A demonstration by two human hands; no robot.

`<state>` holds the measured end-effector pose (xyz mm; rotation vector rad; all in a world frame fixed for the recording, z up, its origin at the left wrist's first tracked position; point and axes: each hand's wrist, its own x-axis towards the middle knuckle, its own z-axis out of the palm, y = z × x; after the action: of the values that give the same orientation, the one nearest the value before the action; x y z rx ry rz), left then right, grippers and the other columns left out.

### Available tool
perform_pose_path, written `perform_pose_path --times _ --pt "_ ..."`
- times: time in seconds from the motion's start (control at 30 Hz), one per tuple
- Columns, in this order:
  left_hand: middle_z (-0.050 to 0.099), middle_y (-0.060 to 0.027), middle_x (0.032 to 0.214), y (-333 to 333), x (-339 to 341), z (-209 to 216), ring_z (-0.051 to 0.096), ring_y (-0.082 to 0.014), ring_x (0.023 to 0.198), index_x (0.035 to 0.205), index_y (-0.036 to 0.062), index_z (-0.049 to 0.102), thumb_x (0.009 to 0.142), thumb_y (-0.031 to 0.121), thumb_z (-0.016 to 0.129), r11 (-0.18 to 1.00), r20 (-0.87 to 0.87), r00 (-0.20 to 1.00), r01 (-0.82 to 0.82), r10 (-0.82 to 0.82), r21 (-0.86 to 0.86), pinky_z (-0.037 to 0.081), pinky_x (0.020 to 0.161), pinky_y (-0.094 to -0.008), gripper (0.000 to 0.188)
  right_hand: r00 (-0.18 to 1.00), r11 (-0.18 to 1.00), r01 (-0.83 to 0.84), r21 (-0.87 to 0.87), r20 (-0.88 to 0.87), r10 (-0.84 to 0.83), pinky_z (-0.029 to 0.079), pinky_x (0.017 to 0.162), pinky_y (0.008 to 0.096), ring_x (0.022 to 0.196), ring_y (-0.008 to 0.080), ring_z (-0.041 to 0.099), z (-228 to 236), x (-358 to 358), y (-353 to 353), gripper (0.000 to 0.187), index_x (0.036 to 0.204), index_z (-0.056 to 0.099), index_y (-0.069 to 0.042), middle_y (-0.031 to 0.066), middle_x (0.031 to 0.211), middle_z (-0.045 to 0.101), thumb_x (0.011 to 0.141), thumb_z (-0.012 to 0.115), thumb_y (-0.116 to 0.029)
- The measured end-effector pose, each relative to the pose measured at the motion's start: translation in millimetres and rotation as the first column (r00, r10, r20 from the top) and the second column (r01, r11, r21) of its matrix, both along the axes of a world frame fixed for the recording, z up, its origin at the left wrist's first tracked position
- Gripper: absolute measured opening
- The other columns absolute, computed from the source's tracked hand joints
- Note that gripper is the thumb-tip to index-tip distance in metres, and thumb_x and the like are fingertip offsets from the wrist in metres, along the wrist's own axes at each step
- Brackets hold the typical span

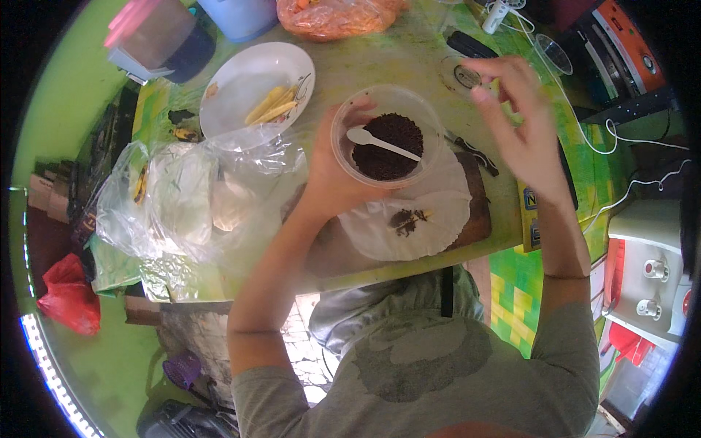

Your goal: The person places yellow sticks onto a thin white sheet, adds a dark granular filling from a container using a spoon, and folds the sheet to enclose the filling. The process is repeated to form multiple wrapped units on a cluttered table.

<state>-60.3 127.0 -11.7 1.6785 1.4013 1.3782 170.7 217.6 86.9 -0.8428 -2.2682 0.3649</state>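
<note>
1. Left hand [332, 179], centre of the frame, grips a clear round plastic tub [385, 137]; fingers wrap its left wall, thumb up at the rim.
2. The tub is held above the table, tilted slightly toward the viewer. It holds dark brown granules [391, 150]; a white plastic spoon [380, 142] lies across them, bowl to the left, handle running right to the rim.
3. Right hand [515, 124], upper right of the frame, is raised and holds nothing; fingers loosely spread, fingertips curled near a small round lid-like thing [461, 75] on the table. Touching it or not: cannot tell.
4. Below the tub, a white round wrapper [423, 219] lies on a brown cutting board [478, 219]; a small pinch of dark filling [406, 220] sits on it, centre.
5. A dark-handled knife [475, 152] lies on the board's upper right edge.
6. Upper left of centre: white plate [248, 80] with yellow strips [274, 107].
7. Left of centre: crumpled clear plastic bags [179, 197] with pale contents.
8. Top edge: orange bag [332, 16].
</note>
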Motion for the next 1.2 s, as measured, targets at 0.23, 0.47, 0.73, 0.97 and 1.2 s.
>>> perform_pose_path --times 0.23,0.47,0.73,0.97,1.2 --pt "0.05 -0.0146 0.134 5 5 -9 0.053 -0.0299 0.123 0.137 0.0002 0.041 0.054 0.015 0.094 0.979 0.023 0.98 -0.197 0.198 -0.044 0.051 0.094 -0.043 0.099 0.802 0.893 0.296 0.34 0.42 -0.425 0.051 0.089 0.0452 0.1 0.0408 0.064 -83 60 114 0.058 0.12 0.058 0.005 0.0231 0.104 0.065 0.086 0.07 -0.04" --pt "0.047 -0.0216 0.134 12 -4 -9 0.05 -0.0348 0.123 0.137 -0.0073 0.037 0.059 0.022 0.093 0.921 -0.008 0.945 -0.319 0.326 -0.223 0.046 0.102 -0.044 0.1 0.798 0.901 0.426 -0.077 0.501 -0.335 0.053 0.086 0.0476 0.096 0.0451 0.065 -104 43 145 0.071 0.115 0.057 0.01 0.0301 0.1 0.066 0.083 0.069 -0.053" --pt "0.041 -0.026 0.133 6 -3 -23 0.04 -0.0409 0.127 0.141 -0.0086 0.031 0.062 0.032 0.092 0.918 -0.301 0.876 -0.396 0.378 0.0 0.036 0.107 -0.0468 0.108 0.834 0.848 0.488 -0.206 0.397 -0.384 0.053 0.073 0.0489 0.08 0.0432 0.067 -131 57 180 0.029 0.072 0.069 0.001 0.0267 0.077 0.066 0.076 0.067 -0.028" --pt "0.046 -0.0209 0.116 8 -3 -20 0.045 -0.0331 0.11 0.124 -0.0084 0.044 0.083 0.032 0.078 0.893 -0.121 0.89 -0.447 0.439 -0.047 0.041 0.095 -0.0423 0.067 0.86 0.852 0.487 -0.191 0.273 -0.43 0.052 0.072 0.0473 0.078 0.0425 0.067 -101 46 164 0.034 0.08 0.068 0.004 0.0281 0.079 0.066 0.084 0.064 -0.03" --pt "0.052 -0.0088 0.085 5 -8 -13 0.052 -0.0161 0.074 0.108 -0.0037 0.052 0.102 0.036 0.051 0.845 0.323 0.826 -0.301 0.463 -0.442 0.046 0.068 -0.0306 0.04 0.986 0.985 0.164 0.057 -0.028 -0.162 0.05 0.066 0.0383 0.077 0.0299 0.066 -53 -18 83 0.018 0.099 0.057 -0.001 0.0194 0.079 0.062 0.093 0.061 -0.018"
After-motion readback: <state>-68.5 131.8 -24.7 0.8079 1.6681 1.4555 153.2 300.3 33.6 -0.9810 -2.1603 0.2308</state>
